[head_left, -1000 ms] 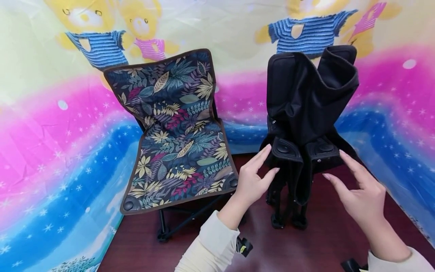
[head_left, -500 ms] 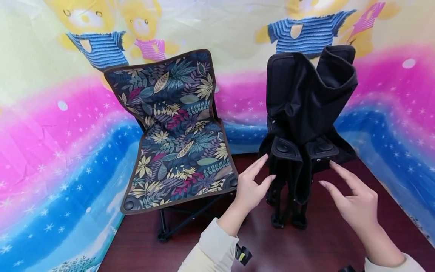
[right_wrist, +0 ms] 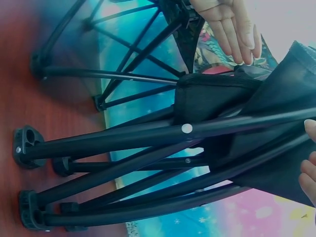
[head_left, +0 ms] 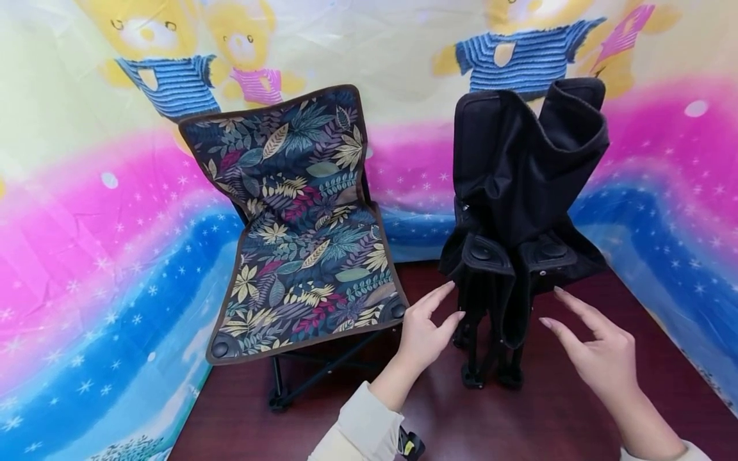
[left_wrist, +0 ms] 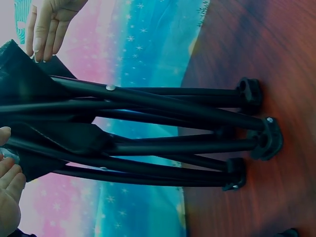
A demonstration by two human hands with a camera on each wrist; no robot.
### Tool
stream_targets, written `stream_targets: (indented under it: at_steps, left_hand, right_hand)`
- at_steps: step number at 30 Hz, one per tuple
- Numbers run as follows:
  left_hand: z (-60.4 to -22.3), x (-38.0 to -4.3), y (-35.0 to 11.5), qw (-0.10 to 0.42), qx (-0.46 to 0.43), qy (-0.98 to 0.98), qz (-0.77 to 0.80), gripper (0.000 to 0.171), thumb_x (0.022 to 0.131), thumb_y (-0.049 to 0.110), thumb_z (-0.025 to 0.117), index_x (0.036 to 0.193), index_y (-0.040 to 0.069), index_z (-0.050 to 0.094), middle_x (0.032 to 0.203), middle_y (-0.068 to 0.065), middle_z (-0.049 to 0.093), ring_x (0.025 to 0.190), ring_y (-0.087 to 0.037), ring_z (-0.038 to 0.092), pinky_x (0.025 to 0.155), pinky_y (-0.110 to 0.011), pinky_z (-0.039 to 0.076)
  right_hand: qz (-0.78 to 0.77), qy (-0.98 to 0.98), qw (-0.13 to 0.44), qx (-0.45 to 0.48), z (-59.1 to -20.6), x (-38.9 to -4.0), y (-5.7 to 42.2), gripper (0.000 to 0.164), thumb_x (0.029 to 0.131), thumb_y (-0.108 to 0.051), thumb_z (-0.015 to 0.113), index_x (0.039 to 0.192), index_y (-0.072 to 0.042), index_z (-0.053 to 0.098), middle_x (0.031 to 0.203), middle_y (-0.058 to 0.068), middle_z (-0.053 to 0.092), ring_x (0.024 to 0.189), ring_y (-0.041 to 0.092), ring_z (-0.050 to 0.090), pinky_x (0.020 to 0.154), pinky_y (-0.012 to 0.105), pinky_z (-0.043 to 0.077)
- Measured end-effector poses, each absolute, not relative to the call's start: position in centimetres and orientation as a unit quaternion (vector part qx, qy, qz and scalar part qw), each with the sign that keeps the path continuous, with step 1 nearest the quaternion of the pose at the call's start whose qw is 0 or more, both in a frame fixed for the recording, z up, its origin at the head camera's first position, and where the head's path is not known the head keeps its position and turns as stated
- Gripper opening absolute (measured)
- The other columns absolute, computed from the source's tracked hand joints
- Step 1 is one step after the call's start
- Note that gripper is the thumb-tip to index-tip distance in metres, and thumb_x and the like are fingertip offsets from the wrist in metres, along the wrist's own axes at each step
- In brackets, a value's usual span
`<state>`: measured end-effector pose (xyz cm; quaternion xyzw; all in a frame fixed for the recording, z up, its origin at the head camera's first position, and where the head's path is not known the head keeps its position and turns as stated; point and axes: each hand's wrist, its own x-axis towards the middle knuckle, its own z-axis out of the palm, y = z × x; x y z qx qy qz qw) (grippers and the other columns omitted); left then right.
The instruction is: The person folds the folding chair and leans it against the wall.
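A black folding chair (head_left: 519, 173) stands upright and folded, its legs drawn together and its fabric bunched in creases. My left hand (head_left: 423, 336) is just left of its lower front, fingers extended and thumb apart. On the other side my right hand (head_left: 602, 352) mirrors it, also holding nothing. Both hands are apart from the chair legs in the head view. The bundled black legs (left_wrist: 182, 108) show in the left wrist view, with round plastic feet on the floor. In the right wrist view the same folded legs (right_wrist: 118, 143) cross beside a fabric corner.
An unfolded folding chair (head_left: 305, 256) with a leaf-patterned seat stands to the left, close to my left forearm. Under both chairs is a dark reddish wood surface (head_left: 461, 422). A printed cloth backdrop (head_left: 403, 77) with bears hangs behind and along the sides.
Both hands have moved down from beside the black chair's front seat corners to beside its upper legs. The right hand has also shifted slightly left. The chairs have stayed in place.
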<state>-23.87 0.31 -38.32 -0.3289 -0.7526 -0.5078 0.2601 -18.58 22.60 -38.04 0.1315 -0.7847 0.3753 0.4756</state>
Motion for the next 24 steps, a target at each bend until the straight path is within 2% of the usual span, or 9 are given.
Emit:
stream_targets:
  at_steps: [3,8,10,13,14,20,21,24]
  left_hand:
    - [-38.8,-23.8,0.2,0.247,-0.320,-0.756,-0.515,0.042,0.074,0.004,0.066,0.115,0.002,0.055,0.112,-0.010,0.056,0.106,-0.012,0.049,0.087,-0.023,0.040]
    - [-39.6,-23.7,0.0,0.235,-0.306,-0.764,-0.517,0.041,0.074,0.004,0.066,0.114,0.004,0.056,0.113,-0.008,0.056,0.107,-0.011,0.049,0.087,-0.023,0.040]
    - [-40.1,-23.7,0.0,0.237,-0.304,-0.768,-0.511,0.041,0.074,0.005,0.066,0.114,0.004,0.056,0.112,-0.008,0.057,0.106,-0.011,0.049,0.087,-0.022,0.040]
    - [-40.6,-23.7,0.0,0.244,-0.304,-0.775,-0.498,0.041,0.074,0.005,0.066,0.114,0.003,0.056,0.111,-0.007,0.057,0.105,-0.012,0.050,0.086,-0.022,0.041]
    - [-40.8,-23.7,0.0,0.245,-0.303,-0.776,-0.495,0.042,0.073,0.004,0.066,0.114,0.003,0.056,0.110,-0.007,0.058,0.104,-0.012,0.051,0.086,-0.022,0.041]
    - [-41.7,-23.6,0.1,0.224,-0.288,-0.791,-0.491,0.042,0.073,0.002,0.066,0.114,0.004,0.056,0.110,-0.007,0.058,0.103,-0.011,0.051,0.085,-0.021,0.041]
    - [-41.9,-23.6,0.1,0.223,-0.286,-0.794,-0.488,0.042,0.073,0.003,0.066,0.114,0.004,0.056,0.110,-0.006,0.058,0.103,-0.011,0.051,0.085,-0.020,0.041]
    - [-42.2,-23.6,0.1,0.227,-0.284,-0.798,-0.481,0.040,0.074,0.004,0.065,0.113,0.003,0.057,0.108,-0.006,0.059,0.102,-0.011,0.052,0.084,-0.020,0.041]
  right_hand:
    - [0.381,-0.790,0.463,0.127,-38.3,-18.5,22.6,0.045,0.060,0.002,0.074,0.103,0.000,0.063,0.102,0.009,0.061,0.070,-0.011,0.048,0.047,0.007,0.026]
    - [0.388,-0.806,0.434,0.107,-38.8,-18.4,22.6,0.047,0.059,0.005,0.074,0.104,-0.003,0.063,0.104,-0.008,0.059,0.060,-0.011,0.045,0.041,0.011,0.027]
    - [0.388,-0.812,0.425,0.099,-39.1,-18.3,22.6,0.047,0.060,0.005,0.073,0.105,-0.004,0.063,0.103,-0.007,0.060,0.048,-0.010,0.039,0.039,0.012,0.027]
    - [0.384,-0.816,0.422,0.089,-39.4,-18.4,22.6,0.046,0.061,0.002,0.074,0.105,-0.006,0.064,0.100,0.000,0.062,0.040,-0.006,0.035,0.040,0.011,0.029]
    - [0.384,-0.817,0.422,0.087,-39.5,-18.4,22.6,0.045,0.061,0.002,0.074,0.105,-0.007,0.064,0.100,0.000,0.063,0.036,-0.004,0.030,0.039,0.012,0.028]
    - [0.385,-0.825,0.409,0.067,-40.1,-18.5,22.6,0.045,0.060,0.002,0.074,0.103,-0.006,0.064,0.101,-0.032,0.051,0.032,-0.001,0.018,0.036,0.015,0.023]
    - [0.387,-0.826,0.406,0.062,-40.2,-18.5,22.6,0.045,0.060,0.002,0.074,0.103,-0.006,0.064,0.101,-0.035,0.048,0.032,-0.001,0.019,0.036,0.015,0.024]
    - [0.392,-0.827,0.400,0.060,-40.6,-18.6,22.6,0.044,0.061,0.001,0.074,0.103,-0.006,0.065,0.100,-0.034,0.048,0.033,-0.001,0.023,0.037,0.015,0.026]
